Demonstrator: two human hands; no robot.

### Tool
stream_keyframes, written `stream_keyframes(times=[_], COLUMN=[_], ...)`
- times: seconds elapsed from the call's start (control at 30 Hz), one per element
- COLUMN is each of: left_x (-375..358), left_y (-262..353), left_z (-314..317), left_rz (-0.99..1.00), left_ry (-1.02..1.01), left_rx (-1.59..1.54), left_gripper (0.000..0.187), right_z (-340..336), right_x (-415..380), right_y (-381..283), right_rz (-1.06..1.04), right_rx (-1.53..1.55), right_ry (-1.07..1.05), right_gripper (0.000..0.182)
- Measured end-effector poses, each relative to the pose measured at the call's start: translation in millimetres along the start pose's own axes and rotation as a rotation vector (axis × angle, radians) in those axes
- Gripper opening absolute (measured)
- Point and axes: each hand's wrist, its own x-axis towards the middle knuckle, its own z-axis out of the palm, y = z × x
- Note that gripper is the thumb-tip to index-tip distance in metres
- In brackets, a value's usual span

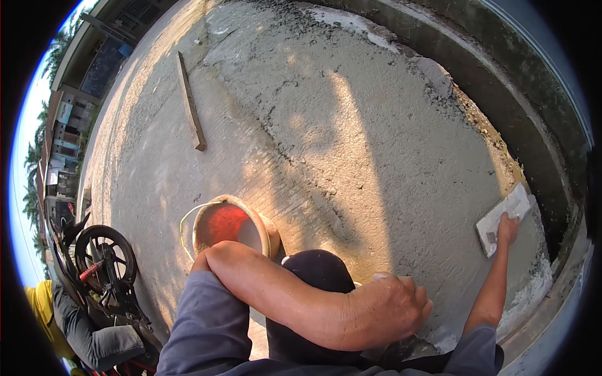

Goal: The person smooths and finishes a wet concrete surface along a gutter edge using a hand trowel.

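Observation:
In my right hand (pixel 508 229) is a pale, flat plastering float (pixel 491 227), smeared with grey cement. The float lies on the wet concrete (pixel 420 156) near the slab's right edge. My left hand (pixel 392 310) is closed in a fist in front of my body, with the forearm across my raised dark-clothed knee (pixel 318 269). Its palm is turned away, so whatever those fingers hold, if anything, is hidden. Beside my left elbow stands a cement-stained bucket (pixel 273 235) with a reddish inside and a thin handle.
A wooden batten (pixel 190 103) lies on the paving at upper left. Along the slab's right side runs a deep drain channel (pixel 501 106) with a rough, broken concrete edge. At left are a motorcycle (pixel 106 263) and a person in yellow and grey clothing (pixel 94 341).

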Motion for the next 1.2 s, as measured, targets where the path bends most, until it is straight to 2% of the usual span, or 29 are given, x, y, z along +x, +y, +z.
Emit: stream_keyframes(times=[0.1,0.17,0.27,0.37,0.47,0.53,0.57,0.67,0.73,0.77,0.83,0.9,0.97,1.03,1.13,1.2], left_x=[7,17,20,20,18,20,13,7,4,6,12,18,26,36,50,52], left_y=[8,15,20,27,31,29,28,27,24,22,16,11,13,20,38,55], left_z=[1,0,-7,-6,-6,-4,-6,-4,-1,1,7,11,13,17,22,4], left_rz=[0.007,0.026,0.073,0.098,0.053,0.049,0.003,-0.045,-0.063,-0.064,-0.054,-0.049,-0.099,-0.156,-0.255,-0.317], left_ry=[0.013,0.009,-0.052,-0.139,-0.224,-0.227,-0.242,-0.164,-0.123,-0.109,-0.116,-0.173,-0.175,-0.181,-0.164,-0.138], left_rx=[-0.029,-0.038,-0.008,-0.024,0.002,-0.009,-0.003,0.023,0.026,0.022,0.013,-0.006,0.025,0.005,-0.097,-0.188], left_gripper=[0.018,0.019,0.019,0.019,0.019,0.019,0.019,0.017,0.017,0.017,0.017,0.017,0.018,0.018,0.021,0.022], right_z=[-4,5,30,37,50,45,42,43,24,16,9,-2,-18,-86,-149,-205], right_x=[-22,-63,-150,-255,-341,-370,-374,-348,-302,-278,-219,-162,-105,-94,-61,-74], right_y=[17,-24,-115,-193,-216,-219,-218,-209,-202,-198,-182,-167,-148,-141,-104,-78], right_rz=[-0.062,-0.161,-0.432,-0.869,-1.381,-1.489,-1.509,-1.307,-1.155,-0.996,-0.811,-0.664,-0.596,-0.496,-0.131,0.033], right_rx=[0.112,0.063,0.06,0.059,0.241,0.319,0.376,0.34,0.195,0.201,0.198,0.286,0.597,0.935,1.206,1.389], right_ry=[-0.012,-0.026,-0.192,-0.454,-0.577,-0.69,-0.64,-0.548,-0.54,-0.493,-0.385,-0.238,-0.196,-0.296,-0.565,-0.674], right_gripper=[0.063,0.064,0.072,0.078,0.079,0.077,0.076,0.075,0.081,0.082,0.079,0.075,0.068,0.058,0.05,0.048])
